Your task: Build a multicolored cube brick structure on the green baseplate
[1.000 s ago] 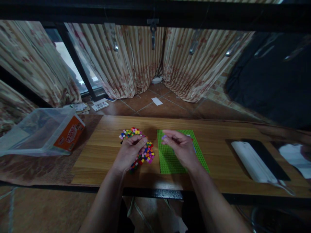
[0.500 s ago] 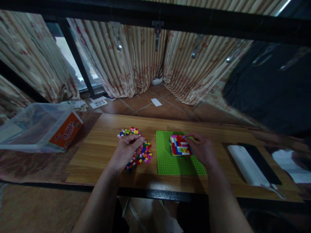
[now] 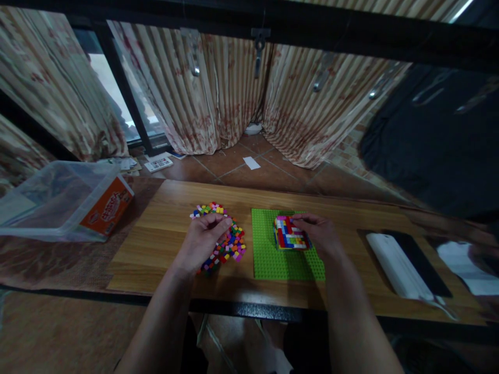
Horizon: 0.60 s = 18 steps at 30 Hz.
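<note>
A small block build (image 3: 290,236) of red, white, blue and yellow toy bricks stands on a green studded baseplate (image 3: 267,262). At its far right corner is my right hand (image 3: 317,234), thumb and fingertips pinched on a small purple toy brick that touches or nearly touches the top. A heap of loose coloured toy bricks (image 3: 234,244) lies left of the baseplate. Over this heap hovers my left hand (image 3: 200,241), its thumb and forefinger pressed together; anything between them is too small to make out.
On the left is a clear plastic box (image 3: 58,202) with an orange label. A white case with a cord (image 3: 399,267) and a dark flat slab (image 3: 423,265) lie on the right of the wooden board (image 3: 150,239). The table's black edge (image 3: 253,309) runs along the front.
My right hand has shifted slightly left over the top of the build, with the purple brick in its fingertips. The left hand stays pinched above the heap. The view has tilted slightly.
</note>
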Each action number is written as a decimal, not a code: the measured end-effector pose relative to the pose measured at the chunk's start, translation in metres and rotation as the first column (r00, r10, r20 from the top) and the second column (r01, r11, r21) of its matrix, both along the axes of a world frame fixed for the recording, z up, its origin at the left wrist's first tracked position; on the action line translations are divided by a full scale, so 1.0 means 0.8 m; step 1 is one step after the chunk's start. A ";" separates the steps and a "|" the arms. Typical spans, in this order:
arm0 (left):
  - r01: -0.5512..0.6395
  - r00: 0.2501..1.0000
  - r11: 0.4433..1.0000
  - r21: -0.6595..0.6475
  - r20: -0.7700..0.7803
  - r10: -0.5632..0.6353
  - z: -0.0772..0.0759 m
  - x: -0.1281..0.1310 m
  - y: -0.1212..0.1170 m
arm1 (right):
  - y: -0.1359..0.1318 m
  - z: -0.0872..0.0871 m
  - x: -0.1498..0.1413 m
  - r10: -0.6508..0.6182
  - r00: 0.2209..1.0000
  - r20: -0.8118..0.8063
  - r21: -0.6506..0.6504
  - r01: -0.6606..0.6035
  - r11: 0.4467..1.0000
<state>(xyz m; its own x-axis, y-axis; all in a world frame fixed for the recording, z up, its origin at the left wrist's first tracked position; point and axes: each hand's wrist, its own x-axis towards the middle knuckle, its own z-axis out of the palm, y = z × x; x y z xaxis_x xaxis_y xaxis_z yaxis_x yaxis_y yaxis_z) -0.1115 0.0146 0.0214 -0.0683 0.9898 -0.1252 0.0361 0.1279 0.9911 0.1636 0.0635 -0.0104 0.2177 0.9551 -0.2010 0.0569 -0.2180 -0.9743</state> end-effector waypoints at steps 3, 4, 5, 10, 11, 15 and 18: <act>0.002 1.000 1.000 -0.001 -0.013 -0.002 0.001 -0.001 0.000 | 0.002 -0.001 -0.002 -0.035 0.995 -0.096 -0.021 0.033 0.999; 0.001 1.000 1.000 0.002 -0.014 -0.001 0.001 -0.001 0.000 | 0.002 -0.003 -0.002 -0.047 0.992 -0.117 -0.027 0.044 0.999; 0.000 1.000 1.000 0.005 -0.013 0.001 0.001 -0.001 0.000 | 0.003 -0.004 -0.002 -0.055 0.990 -0.131 -0.030 0.052 0.998; -0.002 1.000 1.000 0.000 0.012 0.002 0.000 0.001 0.002 | 0.007 -0.011 0.000 -0.054 0.989 -0.140 -0.026 0.051 0.998; -0.002 1.000 1.000 0.001 0.013 0.002 0.000 0.001 0.002 | 0.007 -0.012 0.000 -0.051 0.989 -0.140 -0.027 0.048 0.998; 0.001 1.000 1.000 0.015 0.011 -0.001 -0.002 0.003 0.001 | 0.008 -0.012 0.000 -0.052 0.987 -0.149 -0.039 0.047 0.998; 0.012 1.000 1.000 0.012 0.010 -0.012 -0.003 0.005 0.001 | 0.009 -0.010 -0.001 -0.063 0.985 -0.161 -0.054 0.055 0.997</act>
<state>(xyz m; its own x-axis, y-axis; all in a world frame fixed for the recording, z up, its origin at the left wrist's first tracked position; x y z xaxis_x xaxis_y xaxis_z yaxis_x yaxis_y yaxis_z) -0.1075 0.0152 0.0191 -0.0550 0.9920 -0.1140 0.0272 0.1156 0.9929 0.1628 0.0706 -0.0187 0.2339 0.9295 -0.2852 -0.1162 -0.2645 -0.9574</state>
